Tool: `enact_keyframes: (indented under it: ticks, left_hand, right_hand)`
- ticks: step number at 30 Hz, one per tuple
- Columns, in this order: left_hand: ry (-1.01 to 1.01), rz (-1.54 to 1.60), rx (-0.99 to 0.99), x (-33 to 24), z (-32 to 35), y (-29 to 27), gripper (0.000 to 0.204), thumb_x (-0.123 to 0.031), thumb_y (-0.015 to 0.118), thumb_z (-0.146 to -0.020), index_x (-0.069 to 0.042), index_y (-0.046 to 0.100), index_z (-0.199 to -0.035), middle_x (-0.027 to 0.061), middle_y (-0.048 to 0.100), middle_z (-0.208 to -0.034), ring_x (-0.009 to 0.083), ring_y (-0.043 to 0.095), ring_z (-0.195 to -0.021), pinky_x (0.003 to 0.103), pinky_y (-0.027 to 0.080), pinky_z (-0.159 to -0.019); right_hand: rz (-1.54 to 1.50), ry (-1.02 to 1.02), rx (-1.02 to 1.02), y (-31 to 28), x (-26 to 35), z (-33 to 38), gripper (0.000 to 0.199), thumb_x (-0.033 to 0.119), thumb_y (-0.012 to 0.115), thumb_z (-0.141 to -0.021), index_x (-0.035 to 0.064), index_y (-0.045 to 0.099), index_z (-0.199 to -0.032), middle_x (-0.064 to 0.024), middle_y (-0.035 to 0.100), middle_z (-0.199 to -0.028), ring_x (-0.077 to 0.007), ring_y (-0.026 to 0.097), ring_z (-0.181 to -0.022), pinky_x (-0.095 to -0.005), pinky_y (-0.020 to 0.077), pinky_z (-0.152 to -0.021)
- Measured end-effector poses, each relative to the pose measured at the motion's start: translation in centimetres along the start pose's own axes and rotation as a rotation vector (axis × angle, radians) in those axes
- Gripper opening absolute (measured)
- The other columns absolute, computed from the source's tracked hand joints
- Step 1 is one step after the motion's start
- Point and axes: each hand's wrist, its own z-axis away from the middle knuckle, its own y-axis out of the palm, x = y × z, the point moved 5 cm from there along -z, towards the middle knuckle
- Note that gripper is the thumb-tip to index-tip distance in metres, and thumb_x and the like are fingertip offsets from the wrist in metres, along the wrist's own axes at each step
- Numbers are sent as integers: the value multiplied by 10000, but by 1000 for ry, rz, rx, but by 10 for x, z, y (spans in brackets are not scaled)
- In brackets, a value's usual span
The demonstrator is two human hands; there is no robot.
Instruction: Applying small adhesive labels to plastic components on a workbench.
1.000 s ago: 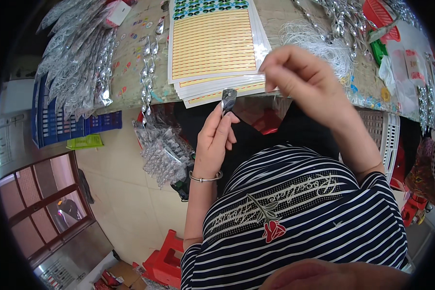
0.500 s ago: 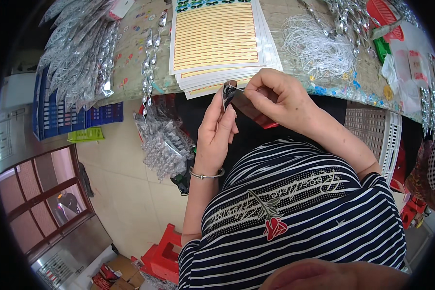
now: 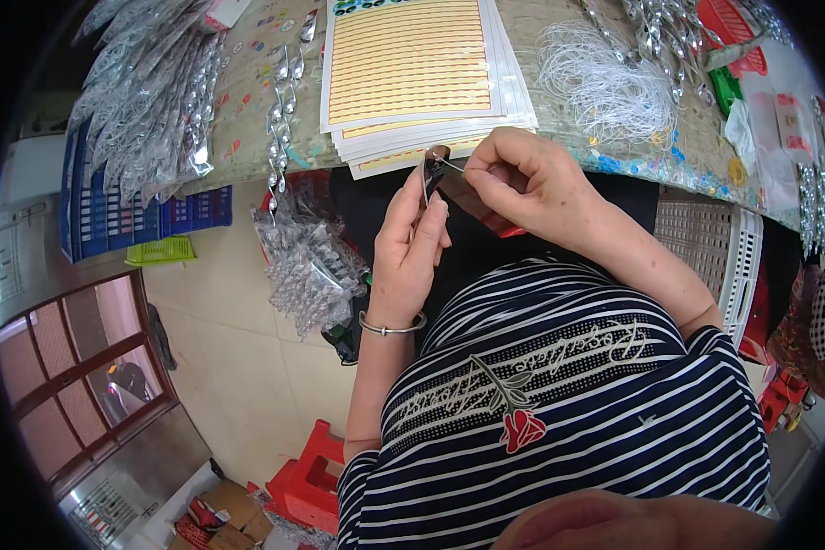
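My left hand (image 3: 409,247) pinches a dark, shiny bent strip (image 3: 436,162) between thumb and fingers, just off the table's front edge. A reflective length below my right hand, with red at its lower end, looks like part of the same strip. My right hand (image 3: 533,188) is closed in a pinch on a thin pale strand (image 3: 454,166), which reaches across to the top of the strip. Whether the strand is string or wire, and whether it passes through the strip, I cannot tell.
Beyond my hands lies a stack of yellow-lined sheets (image 3: 408,73) on the table (image 3: 238,110). White string (image 3: 605,87) is heaped to the right. Bagged silver pieces (image 3: 147,101) are piled left, beside twisted silver strips (image 3: 280,115). A white basket (image 3: 741,261) stands below right, a red stool (image 3: 307,486) below left.
The strip's upper end has tilted slightly, and the pale strand now shows a little more clearly against it. Both hands stay almost in place, with their grips unchanged.
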Motion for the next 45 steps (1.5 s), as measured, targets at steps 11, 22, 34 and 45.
enact_keyframes:
  ticks: [11,22,34,45]
  left_hand:
    - [30,-18,63,4,2,1,470,-129,509,-958,-26,384,-1399,-31,508,-839,16,445,-621,136,346,-481]
    - [76,-133,123,0,3,3,512,-62,563,-914,-48,400,-1399,-28,495,-887,28,449,-646,146,359,-526]
    - [280,-416,156,1,7,4,444,-11,595,-870,0,508,-1306,25,460,-853,94,455,-719,211,409,-614]
    - [262,-394,92,4,13,0,435,-15,624,-828,-46,569,-1258,56,503,-802,169,508,-757,265,438,-724]
  right_hand:
    - [7,-5,64,6,-6,-2,111,101,582,-911,-6,555,-913,-21,599,-684,-49,575,-562,-196,485,-490]
    - [41,-62,53,8,-4,-1,104,87,584,-905,-5,548,-939,-14,586,-668,-50,561,-539,-190,452,-470]
    - [-15,-24,57,3,-10,-3,113,109,628,-886,17,603,-946,-6,512,-888,-51,499,-738,-201,420,-679]
    - [21,44,107,9,-7,2,62,85,615,-891,27,593,-883,7,502,-900,-20,520,-707,-197,465,-641]
